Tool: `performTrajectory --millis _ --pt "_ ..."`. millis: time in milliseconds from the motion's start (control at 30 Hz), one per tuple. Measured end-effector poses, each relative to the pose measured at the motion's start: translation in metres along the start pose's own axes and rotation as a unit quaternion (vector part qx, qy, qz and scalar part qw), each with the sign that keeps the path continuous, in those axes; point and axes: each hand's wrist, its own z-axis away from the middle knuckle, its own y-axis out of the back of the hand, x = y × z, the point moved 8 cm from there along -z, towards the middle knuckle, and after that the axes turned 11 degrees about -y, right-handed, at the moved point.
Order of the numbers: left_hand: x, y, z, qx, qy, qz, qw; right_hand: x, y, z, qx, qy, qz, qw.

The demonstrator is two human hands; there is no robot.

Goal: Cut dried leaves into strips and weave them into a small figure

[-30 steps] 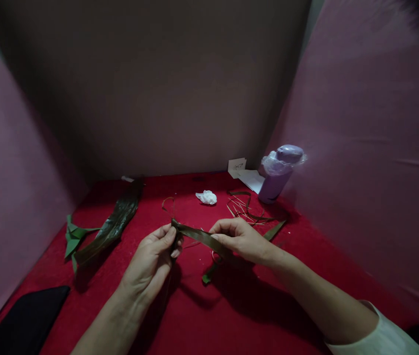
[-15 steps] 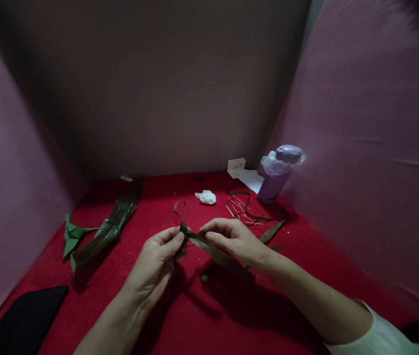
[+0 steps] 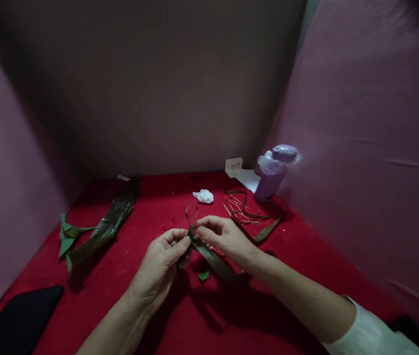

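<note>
Between my hands is a long dark green leaf strip (image 3: 214,261), with a small folded knot at its upper left end and thin curled ends sticking up above it. My left hand (image 3: 167,259) pinches the folded part between thumb and fingers. Close beside that fold, my right hand (image 3: 227,239) is closed, thumb against fingertips; I cannot make out exactly which part of the strip lies in them. The strip's broad tail hangs down to the right, below my right hand. A small bright green leaf piece (image 3: 204,275) lies on the red cloth under the strip.
On the red cloth (image 3: 120,301) lie a folded leaf shape (image 3: 69,234), a wide leaf bundle (image 3: 115,217), thin sticks (image 3: 237,209), a curled strip (image 3: 268,229) and crumpled tissue (image 3: 204,196). A purple container (image 3: 270,182), white cards (image 3: 248,178) and a black object (image 3: 24,320) stand around.
My right hand has moved left, nearer the fold and my left hand. The thin ends above the fold now stand apart as two tips instead of one loop. The view has shifted slightly.
</note>
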Motion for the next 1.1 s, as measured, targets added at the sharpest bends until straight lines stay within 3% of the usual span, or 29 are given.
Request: performTrajectory --millis 333,567,667,800,933,1000,1100 --pt "-0.011 -0.008 0.006 -0.038 0.005 -0.045 0.998 0.004 0.006 0.001 0.132 0.041 0.045 0.989" --pt "-0.01 -0.009 0.005 -0.052 0.001 -0.062 0.997 0.007 0.009 0.001 0.169 0.027 0.067 0.983" --pt "-0.011 -0.008 0.005 -0.045 0.017 -0.04 0.998 0.004 0.007 0.001 0.14 0.034 0.065 0.987" --pt "-0.006 -0.003 0.003 -0.016 0.023 -0.017 0.999 -0.003 0.001 0.003 0.042 0.05 0.067 0.996" --pt "0.002 0.006 -0.003 0.021 0.003 0.019 1.0 0.013 -0.006 0.002 -0.082 -0.065 0.029 0.994" --pt "0.005 0.01 -0.005 0.032 -0.009 0.03 0.999 0.021 -0.006 0.003 -0.107 -0.116 0.012 0.987" --pt "0.006 0.013 -0.006 0.035 -0.016 0.033 0.999 0.018 -0.002 0.005 -0.107 -0.105 0.013 0.989"
